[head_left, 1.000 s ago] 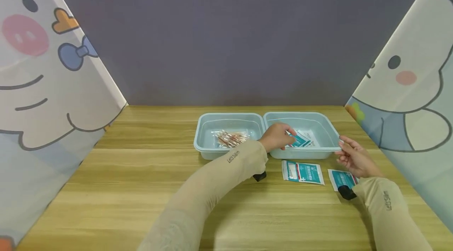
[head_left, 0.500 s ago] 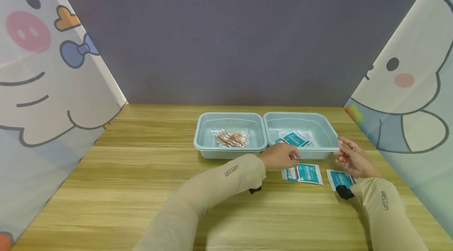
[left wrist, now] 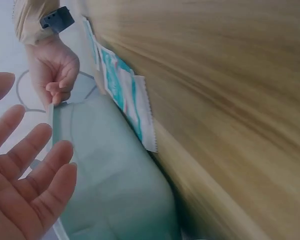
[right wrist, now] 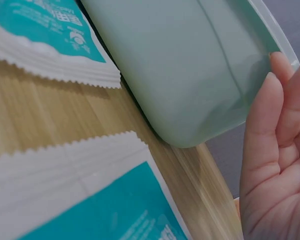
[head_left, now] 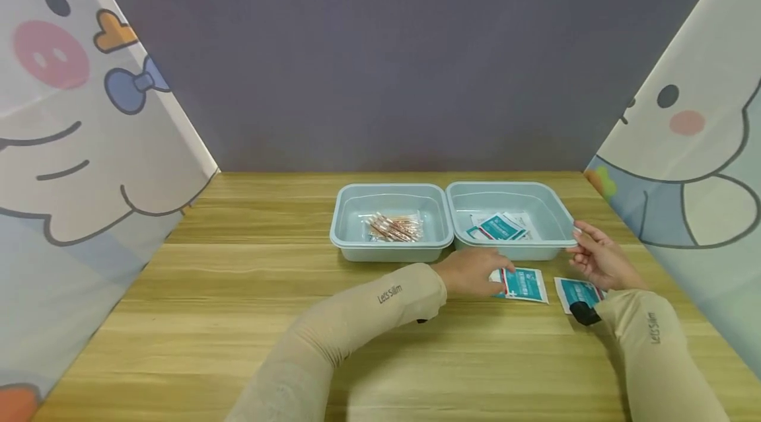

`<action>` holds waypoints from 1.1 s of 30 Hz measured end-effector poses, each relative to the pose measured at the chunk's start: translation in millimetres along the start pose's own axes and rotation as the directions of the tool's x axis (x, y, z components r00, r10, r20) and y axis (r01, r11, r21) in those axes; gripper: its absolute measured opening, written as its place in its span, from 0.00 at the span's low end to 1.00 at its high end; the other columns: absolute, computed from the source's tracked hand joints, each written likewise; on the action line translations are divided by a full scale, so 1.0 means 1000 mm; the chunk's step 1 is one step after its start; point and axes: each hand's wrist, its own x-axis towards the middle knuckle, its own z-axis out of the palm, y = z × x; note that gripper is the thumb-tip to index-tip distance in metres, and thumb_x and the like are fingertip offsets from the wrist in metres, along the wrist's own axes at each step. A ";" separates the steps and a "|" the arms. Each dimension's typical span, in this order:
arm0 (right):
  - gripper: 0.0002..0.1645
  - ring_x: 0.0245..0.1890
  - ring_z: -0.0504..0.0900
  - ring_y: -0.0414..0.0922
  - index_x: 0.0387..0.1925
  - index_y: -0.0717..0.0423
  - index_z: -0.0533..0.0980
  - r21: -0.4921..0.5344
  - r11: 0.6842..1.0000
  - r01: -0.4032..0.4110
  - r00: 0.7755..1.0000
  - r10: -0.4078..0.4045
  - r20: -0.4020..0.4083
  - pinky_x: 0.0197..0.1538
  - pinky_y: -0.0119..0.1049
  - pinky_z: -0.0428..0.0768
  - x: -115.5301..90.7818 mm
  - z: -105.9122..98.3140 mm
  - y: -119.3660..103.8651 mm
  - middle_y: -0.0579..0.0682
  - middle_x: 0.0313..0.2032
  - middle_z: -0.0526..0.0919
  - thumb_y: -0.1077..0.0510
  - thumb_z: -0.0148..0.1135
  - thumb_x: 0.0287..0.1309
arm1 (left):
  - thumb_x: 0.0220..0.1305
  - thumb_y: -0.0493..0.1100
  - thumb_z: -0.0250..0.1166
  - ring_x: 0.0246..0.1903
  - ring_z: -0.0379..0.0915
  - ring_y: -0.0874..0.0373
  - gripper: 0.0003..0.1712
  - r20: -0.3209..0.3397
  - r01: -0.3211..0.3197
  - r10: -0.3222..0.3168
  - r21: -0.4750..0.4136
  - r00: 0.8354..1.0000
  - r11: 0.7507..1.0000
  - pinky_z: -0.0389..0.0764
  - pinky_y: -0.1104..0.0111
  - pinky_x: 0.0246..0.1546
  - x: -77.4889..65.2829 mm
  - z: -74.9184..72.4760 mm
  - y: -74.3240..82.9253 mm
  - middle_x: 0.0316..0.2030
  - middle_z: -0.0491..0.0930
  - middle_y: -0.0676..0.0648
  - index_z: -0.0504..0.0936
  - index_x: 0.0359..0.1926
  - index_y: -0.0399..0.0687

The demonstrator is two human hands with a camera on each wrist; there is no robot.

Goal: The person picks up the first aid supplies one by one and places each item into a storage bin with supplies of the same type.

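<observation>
Two pale blue plastic boxes stand side by side. My right hand (head_left: 603, 263) pinches the near right corner of the right box's rim (head_left: 529, 253). Just in front of that box, my left hand (head_left: 472, 270) reaches over the left end of a teal-and-white flat packet (head_left: 526, 284), covering part of it. Its fingers look spread and loosely bent in the left wrist view, holding nothing. A second such packet (head_left: 575, 291) lies beside my right wrist, partly hidden by it. Inside the right box are several flat packets (head_left: 499, 226), the top one teal.
The left box (head_left: 392, 255) holds clear bags of cotton swabs (head_left: 395, 227). Beneath everything is a wood-grain table (head_left: 238, 290). A grey panel (head_left: 392, 65) rises at the back, and cartoon-printed panels (head_left: 701, 144) close off both sides.
My left hand has come out of the right box, leaving a teal packet on the pile there, and moved down to the packet in front. The right hand stays on the rim.
</observation>
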 end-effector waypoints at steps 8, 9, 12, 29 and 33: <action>0.17 0.23 0.83 0.43 0.47 0.50 0.76 0.006 1.000 -0.002 1.000 0.002 -0.005 0.32 0.34 0.85 0.001 -0.001 0.001 0.56 0.29 0.86 0.63 0.40 0.73 | 0.66 0.51 0.60 0.57 0.67 0.69 0.25 0.064 0.066 -0.069 0.047 0.996 0.997 0.73 0.77 0.48 0.002 0.008 -0.004 0.59 0.73 0.59 0.73 0.65 0.62; 0.17 0.23 0.83 0.43 0.47 0.50 0.76 0.006 1.000 -0.002 1.000 0.002 -0.010 0.32 0.34 0.85 0.001 -0.001 0.001 0.56 0.28 0.86 0.63 0.40 0.73 | 0.66 0.51 0.60 0.57 0.67 0.69 0.26 0.069 0.068 -0.073 0.071 0.995 0.995 0.73 0.76 0.48 0.002 0.009 -0.005 0.59 0.73 0.60 0.72 0.65 0.62; 0.17 0.23 0.84 0.43 0.46 0.50 0.76 0.013 1.000 0.002 1.000 -0.002 -0.017 0.32 0.34 0.85 0.000 0.000 0.001 0.56 0.28 0.86 0.63 0.40 0.73 | 0.66 0.52 0.60 0.58 0.67 0.68 0.27 0.090 0.066 -0.079 0.143 0.993 0.988 0.75 0.76 0.48 0.004 0.010 -0.005 0.60 0.72 0.60 0.71 0.66 0.63; 0.17 0.23 0.84 0.42 0.48 0.50 0.76 0.006 1.000 0.006 1.000 -0.006 0.003 0.31 0.34 0.85 -0.004 -0.002 0.005 0.57 0.29 0.86 0.63 0.39 0.73 | 0.69 0.57 0.55 0.43 0.69 0.71 0.22 0.377 0.020 -0.152 0.334 0.914 0.943 0.73 0.74 0.37 0.009 0.024 -0.004 0.46 0.76 0.63 0.71 0.63 0.76; 0.16 0.22 0.83 0.41 0.48 0.49 0.76 -0.038 0.999 0.021 1.000 -0.022 -0.014 0.29 0.31 0.84 -0.002 -0.001 0.002 0.56 0.28 0.86 0.63 0.40 0.73 | 0.69 0.55 0.56 0.27 0.62 0.69 0.12 0.386 -0.024 -0.124 0.356 0.914 0.934 0.67 0.74 0.26 0.007 0.022 -0.002 0.29 0.72 0.62 0.83 0.48 0.68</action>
